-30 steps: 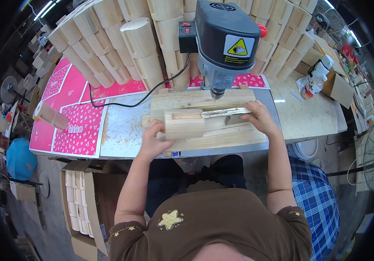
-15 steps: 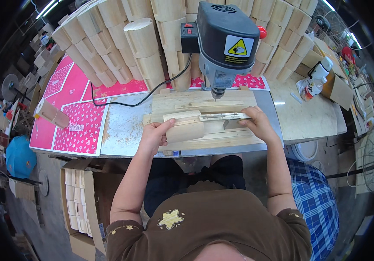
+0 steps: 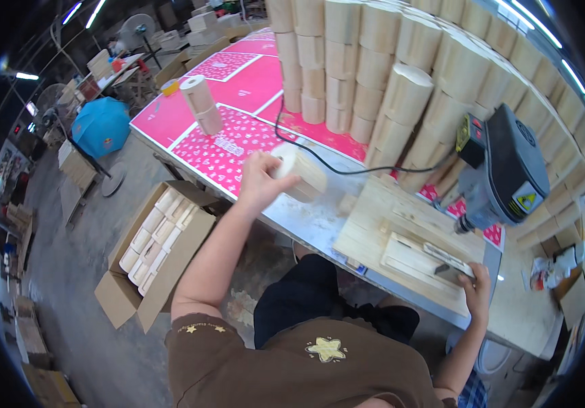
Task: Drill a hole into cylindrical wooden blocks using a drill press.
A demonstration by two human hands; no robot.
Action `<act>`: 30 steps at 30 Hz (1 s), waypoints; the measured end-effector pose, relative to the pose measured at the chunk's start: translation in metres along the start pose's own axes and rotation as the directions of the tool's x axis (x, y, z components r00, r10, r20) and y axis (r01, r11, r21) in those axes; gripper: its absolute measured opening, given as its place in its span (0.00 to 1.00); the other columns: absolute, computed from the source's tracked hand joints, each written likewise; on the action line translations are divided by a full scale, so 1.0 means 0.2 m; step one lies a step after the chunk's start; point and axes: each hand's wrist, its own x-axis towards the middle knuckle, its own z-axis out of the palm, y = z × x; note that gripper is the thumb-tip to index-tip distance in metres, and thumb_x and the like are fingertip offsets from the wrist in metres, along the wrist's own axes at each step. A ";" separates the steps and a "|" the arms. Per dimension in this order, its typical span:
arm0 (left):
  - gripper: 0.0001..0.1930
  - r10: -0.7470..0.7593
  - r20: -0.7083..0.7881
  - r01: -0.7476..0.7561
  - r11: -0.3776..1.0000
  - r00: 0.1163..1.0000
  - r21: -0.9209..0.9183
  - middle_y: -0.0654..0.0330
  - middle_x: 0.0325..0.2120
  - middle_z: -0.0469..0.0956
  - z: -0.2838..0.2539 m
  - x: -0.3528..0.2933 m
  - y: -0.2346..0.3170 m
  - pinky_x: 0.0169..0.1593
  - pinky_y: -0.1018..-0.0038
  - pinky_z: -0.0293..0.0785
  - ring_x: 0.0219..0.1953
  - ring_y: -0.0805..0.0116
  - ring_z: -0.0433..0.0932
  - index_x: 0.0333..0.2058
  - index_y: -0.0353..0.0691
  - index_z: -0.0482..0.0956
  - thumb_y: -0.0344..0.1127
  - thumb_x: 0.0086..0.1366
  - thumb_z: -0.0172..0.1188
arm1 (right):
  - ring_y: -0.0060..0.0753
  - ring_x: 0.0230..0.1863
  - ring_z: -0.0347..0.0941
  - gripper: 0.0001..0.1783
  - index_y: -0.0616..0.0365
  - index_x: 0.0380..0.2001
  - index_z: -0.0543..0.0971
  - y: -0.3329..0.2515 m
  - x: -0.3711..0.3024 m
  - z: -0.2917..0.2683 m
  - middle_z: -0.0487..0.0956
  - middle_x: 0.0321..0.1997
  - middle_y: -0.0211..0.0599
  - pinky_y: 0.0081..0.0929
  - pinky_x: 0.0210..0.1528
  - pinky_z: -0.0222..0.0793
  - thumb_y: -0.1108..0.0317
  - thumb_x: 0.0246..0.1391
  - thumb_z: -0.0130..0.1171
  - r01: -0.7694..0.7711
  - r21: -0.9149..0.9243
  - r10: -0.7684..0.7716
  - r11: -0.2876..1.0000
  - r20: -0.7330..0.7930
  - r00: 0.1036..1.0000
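Over the left part of the bench, my left hand grips a short pale wooden cylinder by its near end, tilted and clear of the bench top. My right hand is closed around the outer end of a narrow metal-edged strip, which lies on a wooden jig board. A small dark plate stands under that strip, beside my fingers. Just beyond the board is a bench drill press, its chuck above the board's far side.
Stacked wooden cylinders wall off the back of the bench. Two joined cylinders stand on the pink sheet; yellow tape lies nearby. A black cable crosses the bench. An open carton of wooden pieces sits at left.
My left hand has lifted the wooden cylinder off the jig and carried it left. My right hand stays at the strip's end. The view has turned left.
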 end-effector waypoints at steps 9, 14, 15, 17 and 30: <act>0.23 0.023 -0.375 0.090 0.955 0.927 0.282 0.49 0.50 0.59 -0.69 0.85 -0.32 0.56 0.68 0.65 0.53 0.52 0.64 0.32 0.35 0.76 0.37 0.35 0.71 | 0.39 0.38 0.66 0.16 0.62 0.34 0.74 0.01 -0.01 0.03 0.72 0.33 0.37 0.30 0.43 0.62 0.78 0.35 0.61 -0.091 0.034 0.093 0.995 -0.068 0.993; 0.25 0.079 -0.406 0.148 0.855 0.910 0.497 0.48 0.39 0.74 -0.95 1.30 -0.49 0.47 0.70 0.70 0.42 0.58 0.75 0.33 0.35 0.80 0.42 0.34 0.71 | 0.26 0.39 0.66 0.17 0.62 0.38 0.73 0.06 -0.04 0.01 0.70 0.34 0.31 0.22 0.44 0.61 0.80 0.39 0.58 -0.176 0.056 0.176 0.983 0.004 0.984; 0.25 0.032 -0.400 0.181 0.856 0.916 0.484 0.49 0.32 0.79 -0.97 1.37 -0.51 0.43 0.70 0.72 0.37 0.61 0.78 0.32 0.36 0.81 0.44 0.33 0.71 | 0.26 0.39 0.66 0.17 0.62 0.38 0.73 0.03 -0.03 0.02 0.70 0.34 0.31 0.22 0.44 0.61 0.80 0.39 0.58 -0.186 0.053 0.187 0.981 -0.008 0.982; 0.25 0.025 -0.424 0.201 0.854 0.905 0.480 0.50 0.31 0.80 -1.01 1.47 -0.58 0.42 0.70 0.73 0.35 0.61 0.79 0.33 0.36 0.81 0.44 0.33 0.71 | 0.29 0.35 0.65 0.15 0.61 0.32 0.73 -0.03 -0.02 0.05 0.70 0.30 0.32 0.24 0.38 0.61 0.80 0.35 0.59 -0.249 0.140 0.259 0.958 -0.061 0.964; 0.25 0.128 -0.409 0.062 0.905 0.903 0.420 0.54 0.34 0.78 -1.14 1.87 -1.07 0.42 0.70 0.72 0.35 0.62 0.77 0.39 0.37 0.77 0.42 0.41 0.69 | 0.34 0.35 0.70 0.16 0.62 0.31 0.76 -0.07 0.00 0.03 0.74 0.29 0.33 0.30 0.43 0.63 0.77 0.33 0.66 -0.318 0.018 0.318 0.948 -0.049 0.947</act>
